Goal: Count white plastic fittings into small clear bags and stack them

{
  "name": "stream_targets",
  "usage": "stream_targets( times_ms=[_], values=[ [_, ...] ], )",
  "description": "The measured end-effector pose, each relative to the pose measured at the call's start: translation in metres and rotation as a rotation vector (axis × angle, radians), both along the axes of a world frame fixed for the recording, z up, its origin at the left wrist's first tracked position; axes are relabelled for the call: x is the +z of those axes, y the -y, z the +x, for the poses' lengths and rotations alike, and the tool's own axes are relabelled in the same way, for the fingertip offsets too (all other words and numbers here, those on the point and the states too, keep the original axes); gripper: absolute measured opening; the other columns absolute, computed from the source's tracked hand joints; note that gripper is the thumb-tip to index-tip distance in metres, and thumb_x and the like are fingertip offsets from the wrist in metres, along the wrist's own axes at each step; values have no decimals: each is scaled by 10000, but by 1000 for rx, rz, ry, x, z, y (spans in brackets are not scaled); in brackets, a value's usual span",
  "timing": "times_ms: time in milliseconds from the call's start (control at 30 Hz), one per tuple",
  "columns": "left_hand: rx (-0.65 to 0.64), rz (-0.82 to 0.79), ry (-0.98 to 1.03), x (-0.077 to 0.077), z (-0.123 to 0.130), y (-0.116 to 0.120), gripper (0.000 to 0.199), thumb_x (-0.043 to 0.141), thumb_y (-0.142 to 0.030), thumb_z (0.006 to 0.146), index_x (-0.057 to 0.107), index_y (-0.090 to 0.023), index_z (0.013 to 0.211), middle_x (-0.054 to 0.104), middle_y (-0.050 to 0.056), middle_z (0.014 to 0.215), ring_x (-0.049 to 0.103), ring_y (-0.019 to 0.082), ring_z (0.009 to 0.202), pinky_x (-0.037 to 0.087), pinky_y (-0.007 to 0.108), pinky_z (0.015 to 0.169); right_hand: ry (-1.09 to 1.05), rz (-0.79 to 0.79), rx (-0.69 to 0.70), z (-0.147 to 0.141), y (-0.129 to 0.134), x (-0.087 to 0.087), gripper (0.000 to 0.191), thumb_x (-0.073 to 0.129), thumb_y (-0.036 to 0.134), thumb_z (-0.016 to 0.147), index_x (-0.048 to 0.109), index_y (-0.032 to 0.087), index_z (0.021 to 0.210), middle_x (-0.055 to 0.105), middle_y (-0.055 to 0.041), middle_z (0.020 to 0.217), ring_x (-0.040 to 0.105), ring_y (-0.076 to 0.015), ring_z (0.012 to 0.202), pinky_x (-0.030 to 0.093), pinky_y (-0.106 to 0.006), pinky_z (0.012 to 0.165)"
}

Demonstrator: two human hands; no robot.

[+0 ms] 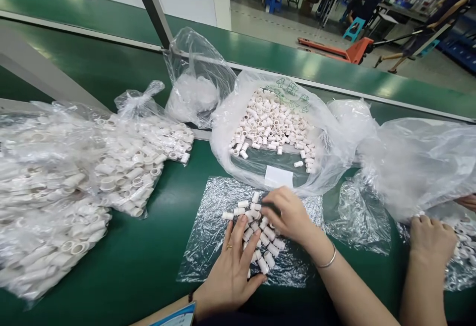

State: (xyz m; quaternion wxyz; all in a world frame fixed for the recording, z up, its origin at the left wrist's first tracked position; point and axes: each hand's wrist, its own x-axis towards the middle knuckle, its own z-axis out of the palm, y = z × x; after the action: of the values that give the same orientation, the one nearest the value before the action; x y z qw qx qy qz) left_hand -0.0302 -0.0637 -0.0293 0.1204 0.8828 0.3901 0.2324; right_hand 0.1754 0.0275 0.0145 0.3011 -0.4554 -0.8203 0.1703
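Note:
A loose pile of short white plastic pipe fittings (265, 239) lies on a flat clear plastic bag (208, 246) in front of me. My left hand (232, 261) rests on the near left side of the pile, fingers stretched out and touching the fittings. At the pile's far right edge is my right hand (292, 217), its fingers bent over the fittings; whether they pinch one is hidden. Beyond both hands, a large open plastic bag (226, 142) holds many more white fittings (271, 123), with a white paper slip (278, 176) at its near edge.
Filled bags of white fittings (122, 167) crowd the left of the green table (159, 256). Crumpled clear bags (360, 217) lie to the right, near a co-worker's hand (433, 239). Behind runs a green ledge (260, 51); an orange pallet jack (345, 51) stands on the floor.

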Motion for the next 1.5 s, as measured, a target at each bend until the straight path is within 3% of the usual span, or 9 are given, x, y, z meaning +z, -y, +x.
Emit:
stream_targets(
  times_ms=[167, 367, 533, 700, 867, 1000, 1167, 1367, 1500],
  values=[
    [19, 23, -16, 0, 0, 0, 1045, 691, -269, 829, 12, -120, 1609, -83, 221, 1670, 2, 443, 1547, 358, 701, 1105, 264, -107, -413, 25, -84, 12, 250, 570, 227, 940, 620, 165, 1178, 618, -164, 1140, 635, -283, 991, 548, -429, 826],
    [33, 14, 0, -5, 0, 1, 1133, 764, -294, 757, 37, -135, 1612, -81, 224, 1670, 95, 481, 1530, 354, 701, 1112, 501, -201, -433, 3, -135, 10, 303, 613, 289, 945, 635, 209, 1237, 552, -191, 1197, 564, -358, 1141, 520, -451, 864],
    [45, -9, -29, -11, 0, 5, 1119, 760, -289, 767, 43, -141, 1613, -63, 231, 1672, 98, 490, 1526, 351, 705, 1108, 21, -334, -446, 1, -138, -4, 172, 595, 204, 930, 683, 193, 1077, 581, -157, 1125, 578, -301, 1080, 470, -468, 968],
    [67, -1, -50, -13, 0, 6, 1113, 766, -331, 773, 62, -146, 1615, -59, 213, 1677, 81, 490, 1526, 412, 667, 1080, -475, -437, -426, 23, -123, 6, 347, 409, 492, 989, 561, 245, 1179, 619, -57, 981, 631, -186, 826, 553, -318, 672],
    [59, 47, -86, -4, -1, 2, 1068, 724, -341, 810, 55, -120, 1612, -68, 219, 1673, 112, 487, 1517, 468, 664, 1016, -1116, -710, -286, 27, -78, 16, 374, 729, 528, 789, 585, 238, 977, 564, 27, 752, 500, -93, 570, 376, -185, 447],
    [48, 53, -66, -3, -1, 0, 1029, 688, -315, 829, 51, -105, 1609, -44, 220, 1673, 70, 469, 1529, 453, 659, 1030, -623, -608, -202, 1, -21, 10, 256, 551, 485, 962, 592, 233, 963, 484, 48, 631, 442, -113, 530, 392, -228, 475],
    [40, 25, 13, -7, 0, 2, 1049, 645, -254, 846, -68, -110, 1602, -50, 222, 1668, 4, 427, 1548, 364, 674, 1098, -131, -244, 146, -14, 14, 5, 144, 535, 308, 996, 620, 219, 1070, 660, -81, 998, 613, -216, 941, 538, -383, 809],
    [46, 16, -27, -5, 0, 3, 1093, 694, -284, 829, -61, -121, 1603, -66, 227, 1665, -31, 423, 1549, 391, 695, 1067, 183, -50, -209, 7, -81, 7, 236, 529, 172, 952, 664, 209, 1142, 629, -129, 1090, 578, -291, 1065, 508, -485, 941],
    [50, 19, -47, -5, 0, 3, 1167, 747, -271, 766, -50, -109, 1603, -79, 240, 1661, -40, 437, 1546, 416, 686, 1056, 280, -146, -318, -2, -146, 5, 288, 599, 154, 905, 679, 211, 1176, 579, -154, 1183, 519, -327, 1147, 470, -492, 991]
  ],
)
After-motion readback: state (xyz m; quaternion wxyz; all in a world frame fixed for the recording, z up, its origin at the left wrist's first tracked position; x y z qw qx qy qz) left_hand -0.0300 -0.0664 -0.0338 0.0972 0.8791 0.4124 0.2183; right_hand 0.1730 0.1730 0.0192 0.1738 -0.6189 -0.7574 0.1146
